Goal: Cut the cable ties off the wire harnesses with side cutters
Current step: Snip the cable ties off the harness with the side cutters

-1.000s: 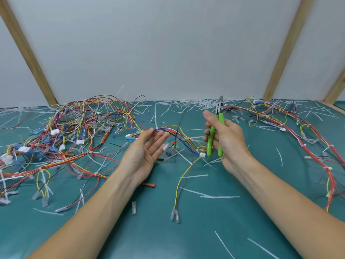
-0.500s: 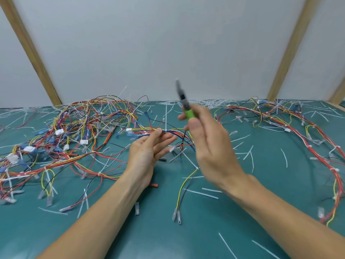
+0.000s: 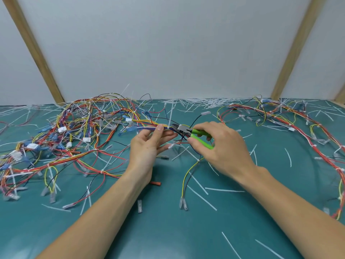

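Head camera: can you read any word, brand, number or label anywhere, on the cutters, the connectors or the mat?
None can be read.
Side cutters in the right hand: no marking shows on the green handles or the metal head.
White connectors in the wire pile: too small and blurred to tell.
Green mat and wall: no print visible.

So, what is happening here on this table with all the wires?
A person is cutting cable ties off wire bundles. The left hand holds one bundle of wires up off the green table. The right hand grips green-handled side cutters, their tip right at a white cable tie on that bundle. More tangled wires lie to the left, and cut tie pieces are scattered around.
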Motion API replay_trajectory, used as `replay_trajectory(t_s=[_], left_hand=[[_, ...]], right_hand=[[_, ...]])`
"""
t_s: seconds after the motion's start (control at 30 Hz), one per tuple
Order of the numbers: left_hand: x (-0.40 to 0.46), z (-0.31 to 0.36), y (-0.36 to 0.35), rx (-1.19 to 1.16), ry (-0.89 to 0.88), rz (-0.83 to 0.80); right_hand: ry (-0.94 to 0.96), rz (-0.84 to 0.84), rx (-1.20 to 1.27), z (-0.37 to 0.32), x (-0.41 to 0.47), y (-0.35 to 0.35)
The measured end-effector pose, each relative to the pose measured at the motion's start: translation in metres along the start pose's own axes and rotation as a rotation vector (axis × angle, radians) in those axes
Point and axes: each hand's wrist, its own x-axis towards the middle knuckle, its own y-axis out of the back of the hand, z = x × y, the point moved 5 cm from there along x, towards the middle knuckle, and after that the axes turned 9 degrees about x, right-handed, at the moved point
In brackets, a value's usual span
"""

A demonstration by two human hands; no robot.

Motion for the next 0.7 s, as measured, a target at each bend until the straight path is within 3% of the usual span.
replay_trajectory(t_s=[0.7], left_hand=[[-0.0033,0.0022,-0.0015,0.084,-0.074,0.004]], right_hand=[[0.056,0.072,0.046,0.0006,-0.0025,0.0018]])
